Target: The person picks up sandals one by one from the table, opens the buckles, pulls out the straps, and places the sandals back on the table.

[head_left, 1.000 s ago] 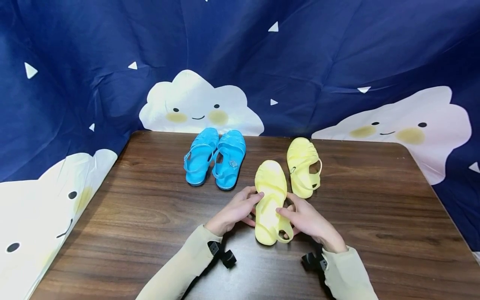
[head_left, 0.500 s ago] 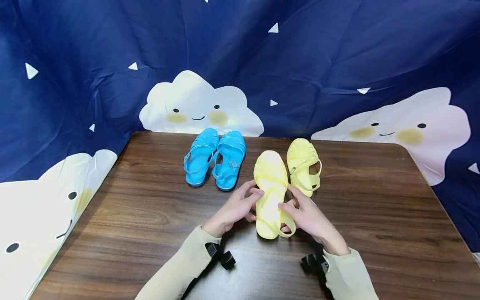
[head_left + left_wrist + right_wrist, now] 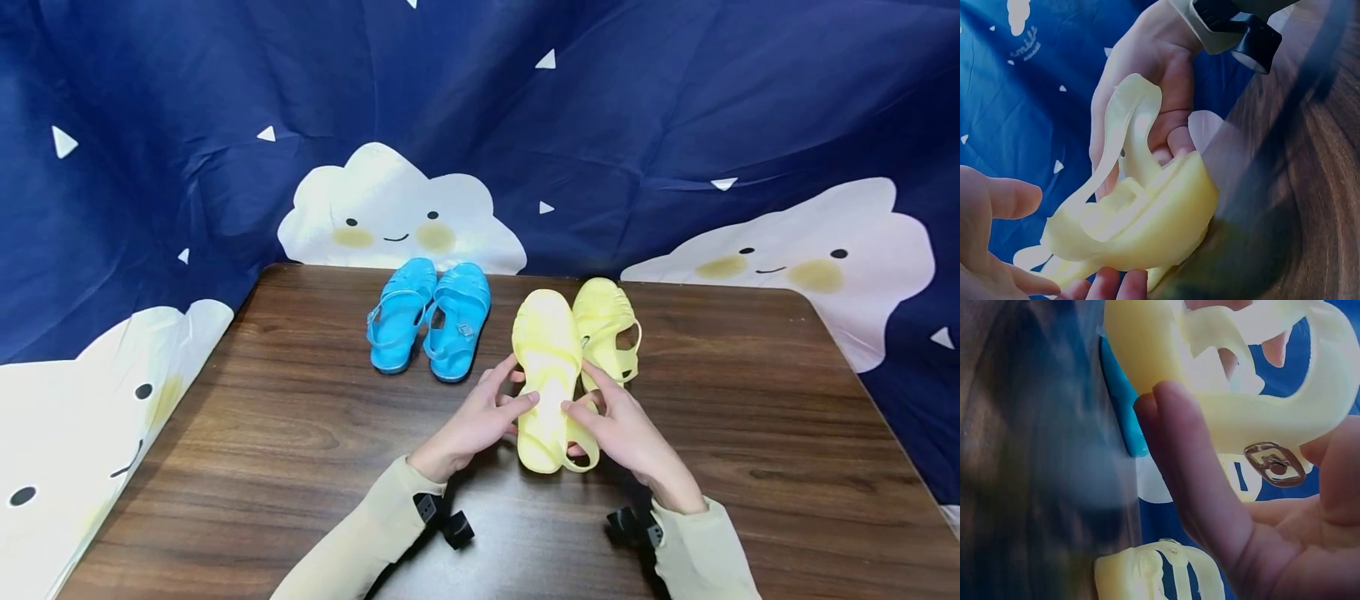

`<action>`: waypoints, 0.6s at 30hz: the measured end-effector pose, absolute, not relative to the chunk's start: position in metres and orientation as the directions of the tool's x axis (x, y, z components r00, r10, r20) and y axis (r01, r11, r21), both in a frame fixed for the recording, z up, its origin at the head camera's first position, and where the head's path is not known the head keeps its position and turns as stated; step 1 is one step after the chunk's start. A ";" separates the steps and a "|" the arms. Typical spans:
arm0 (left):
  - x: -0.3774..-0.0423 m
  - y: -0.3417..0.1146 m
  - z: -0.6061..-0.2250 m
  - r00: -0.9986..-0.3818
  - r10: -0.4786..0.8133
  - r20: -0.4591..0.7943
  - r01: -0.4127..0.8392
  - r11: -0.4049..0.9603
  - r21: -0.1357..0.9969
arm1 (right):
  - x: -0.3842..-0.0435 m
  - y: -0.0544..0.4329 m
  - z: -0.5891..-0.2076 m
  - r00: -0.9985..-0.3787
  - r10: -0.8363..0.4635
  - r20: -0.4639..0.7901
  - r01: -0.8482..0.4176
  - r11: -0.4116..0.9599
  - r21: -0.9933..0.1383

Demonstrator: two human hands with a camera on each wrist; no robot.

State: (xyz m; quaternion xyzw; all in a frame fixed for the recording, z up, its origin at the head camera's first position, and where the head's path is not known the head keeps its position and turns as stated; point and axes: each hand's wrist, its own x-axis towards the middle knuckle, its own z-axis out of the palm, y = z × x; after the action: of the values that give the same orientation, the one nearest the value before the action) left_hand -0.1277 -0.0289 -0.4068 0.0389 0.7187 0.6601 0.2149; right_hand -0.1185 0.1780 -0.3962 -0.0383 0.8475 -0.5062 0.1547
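Both hands grip one yellow sandal (image 3: 546, 375) from its two sides, close over the wooden table, toe pointing away. My left hand (image 3: 480, 423) has its thumb on the left edge, and fingertips show under the sandal (image 3: 1166, 219) in the left wrist view. My right hand (image 3: 626, 429) pinches the right side near the heel strap. A metal buckle (image 3: 1274, 464) shows on that strap in the right wrist view. The matching yellow sandal (image 3: 606, 325) lies just behind to the right, partly covered by the held one in the head view.
A pair of blue sandals stands side by side left of the hands: one left (image 3: 402, 317), one right (image 3: 457, 323). The brown table (image 3: 285, 400) ends at a dark blue curtain (image 3: 600, 108) printed with white clouds. Wrist cameras sit on both sleeves.
The held yellow sandal has moved away from the person, up towards its mate, which it now overlaps in the head view. Both hands moved with it; the other sandals stayed put.
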 end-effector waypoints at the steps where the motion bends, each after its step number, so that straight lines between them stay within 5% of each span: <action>1: -0.127 -0.029 -0.407 -0.905 0.341 -0.253 -0.223 0.125 0.967 | -0.119 0.179 -0.395 -0.951 -0.218 -0.221 0.088 0.495 -0.865; 18: -0.127 -0.006 -0.386 -0.909 0.352 -0.224 -0.194 0.119 0.974 | -0.116 0.201 -0.378 -0.963 -0.189 -0.191 0.078 0.481 -0.873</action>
State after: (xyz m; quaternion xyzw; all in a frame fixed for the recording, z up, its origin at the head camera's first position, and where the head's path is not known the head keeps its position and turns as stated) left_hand -0.1265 -0.0059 -0.3864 0.0551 0.7189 0.6614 0.2064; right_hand -0.1160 0.2005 -0.3776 -0.0325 0.8505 -0.5082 0.1315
